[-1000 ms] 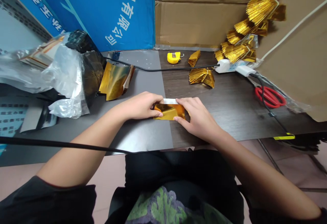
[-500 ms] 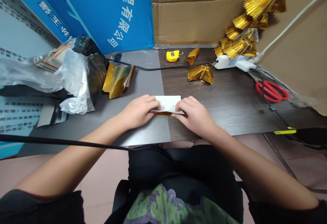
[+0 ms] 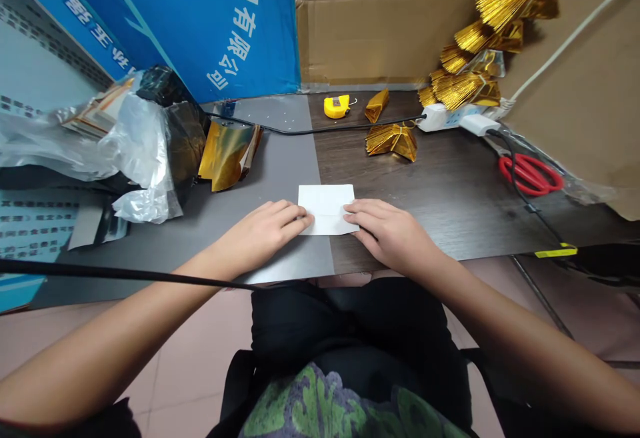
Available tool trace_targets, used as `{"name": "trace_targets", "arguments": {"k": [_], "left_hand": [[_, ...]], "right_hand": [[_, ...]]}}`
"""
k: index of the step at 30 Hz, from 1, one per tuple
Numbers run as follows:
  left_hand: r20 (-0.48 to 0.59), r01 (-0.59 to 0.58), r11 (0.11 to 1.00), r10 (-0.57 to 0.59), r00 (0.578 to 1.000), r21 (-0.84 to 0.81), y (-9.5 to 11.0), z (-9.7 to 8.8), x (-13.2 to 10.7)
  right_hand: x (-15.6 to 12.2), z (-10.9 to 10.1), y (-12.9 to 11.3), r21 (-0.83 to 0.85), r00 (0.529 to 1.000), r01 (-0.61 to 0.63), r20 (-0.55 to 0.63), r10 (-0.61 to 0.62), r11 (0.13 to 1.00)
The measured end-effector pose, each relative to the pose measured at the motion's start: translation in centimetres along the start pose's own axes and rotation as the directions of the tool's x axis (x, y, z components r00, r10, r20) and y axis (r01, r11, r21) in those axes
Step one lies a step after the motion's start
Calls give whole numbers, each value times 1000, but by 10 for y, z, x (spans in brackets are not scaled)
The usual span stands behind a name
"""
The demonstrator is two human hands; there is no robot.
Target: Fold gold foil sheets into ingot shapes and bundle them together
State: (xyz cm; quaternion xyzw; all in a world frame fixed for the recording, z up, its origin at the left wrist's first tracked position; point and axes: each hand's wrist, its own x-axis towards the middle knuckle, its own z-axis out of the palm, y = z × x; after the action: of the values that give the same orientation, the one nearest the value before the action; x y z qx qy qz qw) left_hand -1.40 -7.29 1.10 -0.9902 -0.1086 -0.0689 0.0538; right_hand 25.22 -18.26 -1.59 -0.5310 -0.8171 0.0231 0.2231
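Head view: the tabletop (image 3: 450, 191), grey on the left and dark wood-grain on the right, ran across the whole scene. Brown cardboard (image 3: 375, 41) stood along its back edge, with a blue printed panel (image 3: 200, 18) to the left of it. A crumpled clear plastic bag (image 3: 143, 138) sat at far left by a dark wrapped bundle. A cluster of gold pleated fans (image 3: 505, 1) rose up the right side, above the power strip.

Left hand (image 3: 265, 231) lay palm down, fingers close together on the paper's left edge. Right hand (image 3: 390, 231) covered the right edge, fingers together on top, thumb near the lower corner; couldn't tell whether either hand pinched it.

Gold foil sheets (image 3: 223, 155) lay beside the bundle. Red-handled scissors (image 3: 533, 175) lay at right, blades partly hidden. White paper (image 3: 326, 208), faintly creased, lay flat between the hands near the front edge, across the grey/wood seam. Power strip (image 3: 445, 118) was at back right. A single gold fan (image 3: 393, 143), tied, lay behind the paper; a folded gold piece (image 3: 377, 106) was just behind that. Smallest: yellow tape measure (image 3: 337, 107), left of the folded piece.
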Motion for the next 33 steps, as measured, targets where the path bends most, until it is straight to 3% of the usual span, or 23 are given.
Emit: {"name": "trace_targets", "arguments": {"k": [9, 18, 23, 28, 33], "left_hand": [[56, -45, 996, 41, 998, 78, 1, -6, 0], [79, -117, 985, 108, 991, 127, 3, -11, 4], [32, -94, 992, 91, 995, 89, 6, -11, 5], [53, -40, 999, 39, 998, 20, 9, -11, 3], [-13, 26, 996, -27, 1000, -86, 7, -2, -4]], "right_hand": [[-9, -7, 4, 64, 998, 43, 44, -46, 997], [-13, -11, 17, 198, 992, -37, 126, 12, 979], [-5, -8, 15, 240, 997, -55, 72, 39, 969], [5, -1, 13, 261, 995, -64, -51, 80, 963], [5, 1, 13, 215, 999, -16, -47, 26, 977]]}}
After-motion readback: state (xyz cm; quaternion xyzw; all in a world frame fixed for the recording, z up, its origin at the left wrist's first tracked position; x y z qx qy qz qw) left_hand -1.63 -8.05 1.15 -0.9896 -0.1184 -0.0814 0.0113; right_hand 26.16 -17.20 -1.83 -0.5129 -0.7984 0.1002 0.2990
